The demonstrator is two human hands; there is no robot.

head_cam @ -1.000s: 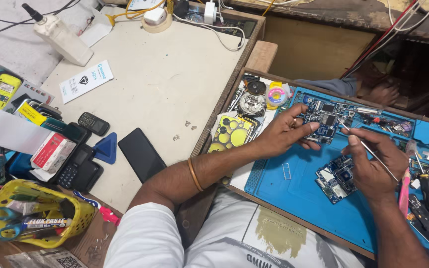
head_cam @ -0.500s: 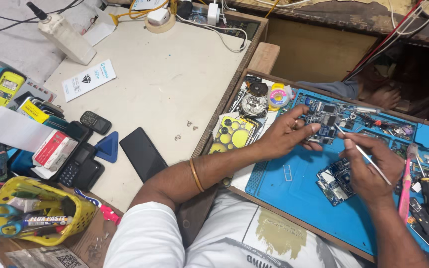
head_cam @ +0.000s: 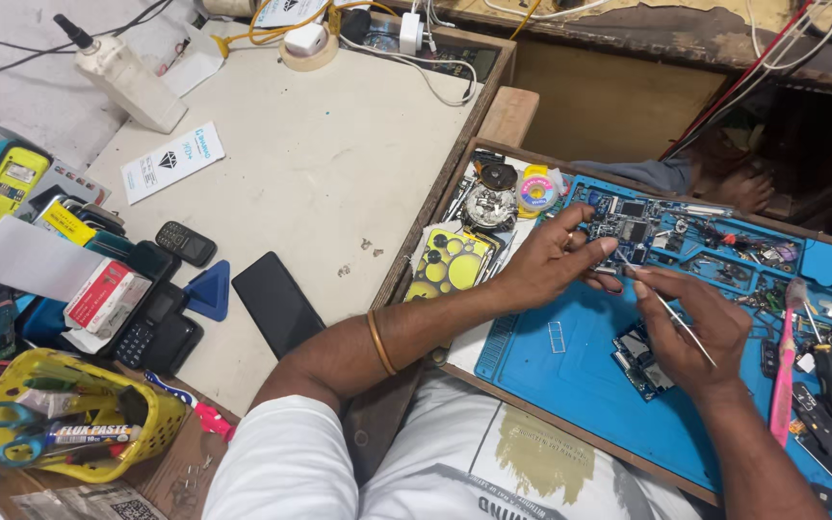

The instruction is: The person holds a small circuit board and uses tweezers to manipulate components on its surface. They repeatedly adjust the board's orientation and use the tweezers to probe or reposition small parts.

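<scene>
My left hand (head_cam: 551, 258) holds a dark blue circuit board (head_cam: 626, 225) by its edge, just above the blue work mat (head_cam: 570, 376). My right hand (head_cam: 688, 327) pinches thin metal tweezers (head_cam: 674, 316), with the tip touching the lower edge of that board. A second, smaller circuit board (head_cam: 637, 358) lies on the mat under my right hand. A gold bangle (head_cam: 378, 343) sits on my left forearm.
Left of the mat lie a yellow spotted phone cover (head_cam: 450, 264), a round metal part (head_cam: 489, 204) and a tape roll (head_cam: 536, 189). A black phone (head_cam: 275, 302), a blue triangular pick (head_cam: 209, 292), small keypad phones, a white bottle (head_cam: 123, 71) and a yellow basket (head_cam: 69, 420) sit on the white table. A pink tool (head_cam: 784, 366) lies at right.
My right hand has moved up and left, bringing the tweezers from the smaller board on the mat to the board held in my left hand.
</scene>
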